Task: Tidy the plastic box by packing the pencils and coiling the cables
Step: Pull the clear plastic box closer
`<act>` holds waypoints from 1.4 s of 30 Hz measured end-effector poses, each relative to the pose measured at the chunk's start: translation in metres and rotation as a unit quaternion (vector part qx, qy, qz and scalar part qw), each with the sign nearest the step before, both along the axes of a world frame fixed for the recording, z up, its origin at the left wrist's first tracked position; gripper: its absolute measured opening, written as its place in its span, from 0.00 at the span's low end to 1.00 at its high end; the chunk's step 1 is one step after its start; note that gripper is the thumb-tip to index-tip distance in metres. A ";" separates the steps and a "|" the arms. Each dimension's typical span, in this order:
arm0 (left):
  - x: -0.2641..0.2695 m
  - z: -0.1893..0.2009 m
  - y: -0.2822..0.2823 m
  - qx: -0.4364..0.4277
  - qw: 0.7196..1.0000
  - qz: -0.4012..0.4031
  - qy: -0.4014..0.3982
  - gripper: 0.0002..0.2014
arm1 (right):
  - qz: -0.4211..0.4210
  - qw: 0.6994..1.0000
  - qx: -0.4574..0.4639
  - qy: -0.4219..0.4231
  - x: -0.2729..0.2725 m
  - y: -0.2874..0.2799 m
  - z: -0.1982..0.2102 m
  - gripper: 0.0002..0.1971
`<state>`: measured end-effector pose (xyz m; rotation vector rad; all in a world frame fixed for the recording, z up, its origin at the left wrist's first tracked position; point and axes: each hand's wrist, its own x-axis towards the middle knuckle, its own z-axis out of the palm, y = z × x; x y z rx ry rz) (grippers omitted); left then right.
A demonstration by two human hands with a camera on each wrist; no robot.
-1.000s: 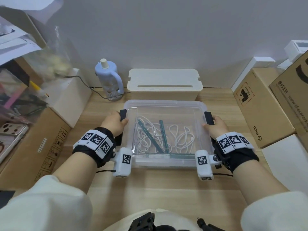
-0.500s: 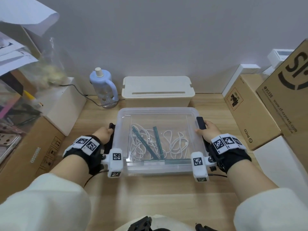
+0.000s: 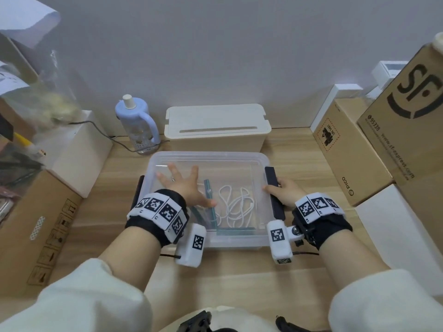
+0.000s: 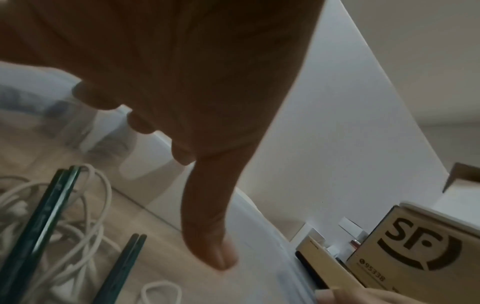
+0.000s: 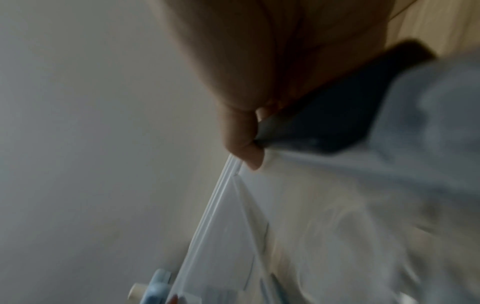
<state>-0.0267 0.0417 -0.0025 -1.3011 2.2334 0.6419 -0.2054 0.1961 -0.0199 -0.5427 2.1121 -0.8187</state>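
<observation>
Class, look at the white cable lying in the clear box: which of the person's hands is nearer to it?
The left hand. It is spread open over the box interior, just left of the white cable, not touching it. The right hand grips the black latch on the box's right edge.
</observation>
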 end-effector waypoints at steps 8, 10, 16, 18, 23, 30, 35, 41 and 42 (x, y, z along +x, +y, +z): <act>0.000 -0.008 -0.007 -0.021 0.999 -0.020 -0.012 0.58 | -0.106 0.975 -0.062 -0.184 -0.021 0.022 -0.026 0.16; 0.000 -0.009 -0.008 -0.020 1.000 -0.019 -0.012 0.59 | -0.101 0.969 -0.077 -0.213 -0.019 0.027 -0.025 0.17; -0.002 -0.002 -0.002 -0.012 1.000 0.013 0.024 0.56 | 0.054 0.984 -0.064 0.154 -0.002 0.014 0.036 0.29; -0.004 0.001 0.003 -0.007 0.998 0.034 0.052 0.55 | 0.180 0.955 -0.082 0.221 0.024 0.003 0.060 0.28; 0.004 0.009 -0.002 0.044 0.966 0.141 0.211 0.33 | 0.419 0.876 -0.001 0.240 0.086 -0.018 0.055 0.33; 0.074 -0.009 0.003 -0.025 0.805 0.334 0.490 0.19 | 0.528 0.774 0.034 0.348 0.118 -0.026 0.020 0.44; 0.104 -0.034 0.012 0.069 0.782 0.365 0.500 0.24 | 0.542 0.764 0.051 0.346 0.120 -0.030 0.021 0.42; 0.122 -0.050 0.011 0.192 0.690 0.418 0.559 0.30 | 0.411 0.859 -0.124 0.278 0.110 -0.028 0.037 0.28; 0.123 -0.047 0.012 0.185 0.708 0.406 0.547 0.29 | 0.410 0.858 -0.127 0.281 0.110 -0.028 0.039 0.28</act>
